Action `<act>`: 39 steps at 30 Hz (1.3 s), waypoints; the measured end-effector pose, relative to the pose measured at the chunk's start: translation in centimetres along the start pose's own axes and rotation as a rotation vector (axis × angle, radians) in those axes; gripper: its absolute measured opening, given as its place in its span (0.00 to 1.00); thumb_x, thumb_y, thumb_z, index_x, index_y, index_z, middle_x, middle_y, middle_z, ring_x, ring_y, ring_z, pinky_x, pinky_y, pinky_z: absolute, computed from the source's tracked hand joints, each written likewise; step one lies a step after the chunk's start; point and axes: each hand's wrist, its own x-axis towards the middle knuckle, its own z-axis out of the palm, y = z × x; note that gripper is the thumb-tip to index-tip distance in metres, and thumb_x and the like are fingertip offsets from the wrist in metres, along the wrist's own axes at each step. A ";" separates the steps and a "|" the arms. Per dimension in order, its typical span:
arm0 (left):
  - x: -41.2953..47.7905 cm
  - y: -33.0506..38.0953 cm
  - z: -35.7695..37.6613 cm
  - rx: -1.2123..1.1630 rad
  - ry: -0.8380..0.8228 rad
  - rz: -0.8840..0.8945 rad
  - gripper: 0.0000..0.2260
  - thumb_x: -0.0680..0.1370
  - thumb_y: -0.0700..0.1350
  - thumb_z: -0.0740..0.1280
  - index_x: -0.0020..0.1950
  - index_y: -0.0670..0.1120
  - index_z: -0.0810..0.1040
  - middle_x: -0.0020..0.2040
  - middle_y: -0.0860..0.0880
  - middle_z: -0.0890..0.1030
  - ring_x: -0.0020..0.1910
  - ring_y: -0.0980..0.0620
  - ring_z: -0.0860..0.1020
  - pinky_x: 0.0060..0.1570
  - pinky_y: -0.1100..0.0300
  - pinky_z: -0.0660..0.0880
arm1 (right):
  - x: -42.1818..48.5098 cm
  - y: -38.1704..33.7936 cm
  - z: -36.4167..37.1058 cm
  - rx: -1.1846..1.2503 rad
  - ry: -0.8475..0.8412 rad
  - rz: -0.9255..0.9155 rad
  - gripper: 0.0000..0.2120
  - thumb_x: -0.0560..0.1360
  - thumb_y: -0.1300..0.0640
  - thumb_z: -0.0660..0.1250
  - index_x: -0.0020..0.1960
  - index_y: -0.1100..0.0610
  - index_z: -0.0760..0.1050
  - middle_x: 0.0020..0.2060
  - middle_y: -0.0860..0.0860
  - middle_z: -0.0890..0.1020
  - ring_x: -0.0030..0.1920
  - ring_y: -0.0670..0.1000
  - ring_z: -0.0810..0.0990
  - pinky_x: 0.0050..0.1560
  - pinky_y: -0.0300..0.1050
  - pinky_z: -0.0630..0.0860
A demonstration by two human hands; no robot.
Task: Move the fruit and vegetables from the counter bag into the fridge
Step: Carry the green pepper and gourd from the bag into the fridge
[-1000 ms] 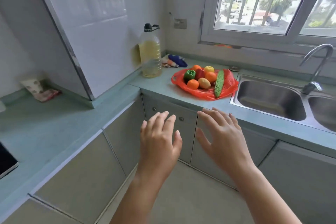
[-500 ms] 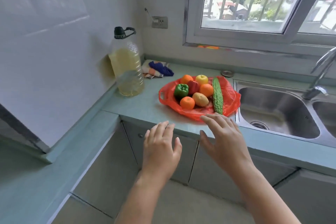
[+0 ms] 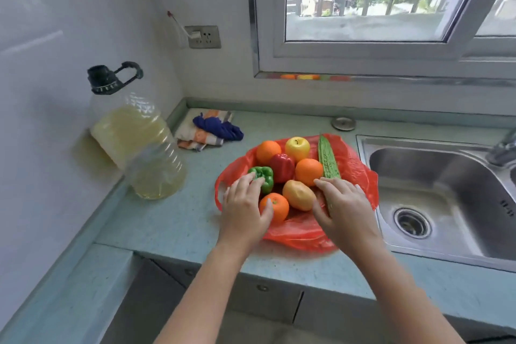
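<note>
A red plastic bag (image 3: pixel 360 173) lies spread open on the counter, left of the sink. On it sit a green pepper (image 3: pixel 266 174), a red pepper (image 3: pixel 282 166), three oranges (image 3: pixel 308 172), a yellow apple (image 3: pixel 297 148), a potato (image 3: pixel 298 194) and a long bitter gourd (image 3: pixel 326 159). My left hand (image 3: pixel 244 209) reaches over the bag's left side, fingertips touching the green pepper and thumb against the nearest orange (image 3: pixel 277 207). My right hand (image 3: pixel 344 209) lies over the gourd's near end, fingers fairly straight. No fridge is in view.
A large oil bottle (image 3: pixel 139 145) stands at the left wall. Folded cloths (image 3: pixel 209 131) lie in the back corner. The steel sink (image 3: pixel 446 198) and its tap (image 3: pixel 502 148) are close on the right. A window is above and cabinet doors are below the counter edge (image 3: pixel 279 268).
I have moved closer to the counter. Both hands went forward from in front of the cabinets onto the bag, the left reaching the green pepper and the right the gourd.
</note>
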 end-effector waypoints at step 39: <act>9.6 -9.3 8.9 -0.205 -0.240 -0.154 0.36 0.63 0.51 0.77 0.68 0.48 0.68 0.65 0.47 0.70 0.64 0.47 0.68 0.62 0.55 0.64 | 4.8 9.9 10.9 0.193 0.013 0.567 0.27 0.67 0.67 0.71 0.65 0.60 0.71 0.60 0.61 0.72 0.61 0.60 0.72 0.59 0.52 0.69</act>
